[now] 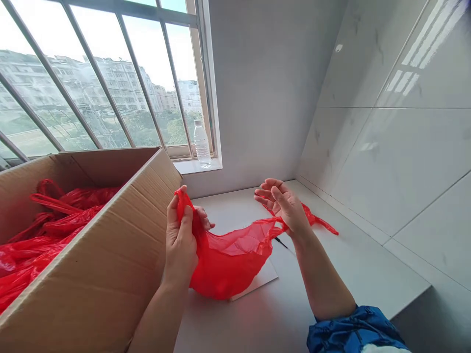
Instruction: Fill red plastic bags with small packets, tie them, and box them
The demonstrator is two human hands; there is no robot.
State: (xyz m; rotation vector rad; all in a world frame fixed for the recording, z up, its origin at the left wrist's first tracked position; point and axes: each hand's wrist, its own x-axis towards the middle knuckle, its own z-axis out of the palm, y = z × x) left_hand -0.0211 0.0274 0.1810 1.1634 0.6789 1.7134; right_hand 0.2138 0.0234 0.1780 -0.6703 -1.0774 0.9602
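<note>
A thin red plastic bag (230,264) is stretched between my hands above the white tabletop. My left hand (182,235) is closed on its left end, thumb pressing the gathered plastic. At the bag's other end, a handle loops against the base of my right hand (285,206), whose fingers are stretched out and apart. Behind that hand, another piece of red plastic (320,221) lies on the table, partly hidden. Under the bag shows part of a flat white sheet or board (259,283), with a thin dark object (281,242) near it.
On the left stands an open cardboard box (110,260) holding crumpled red plastic bags (69,211). A clear bottle (201,144) stands on the sill of the barred window. Grey wall and marbled tiles (397,157) border the white table (353,274) behind and to the right.
</note>
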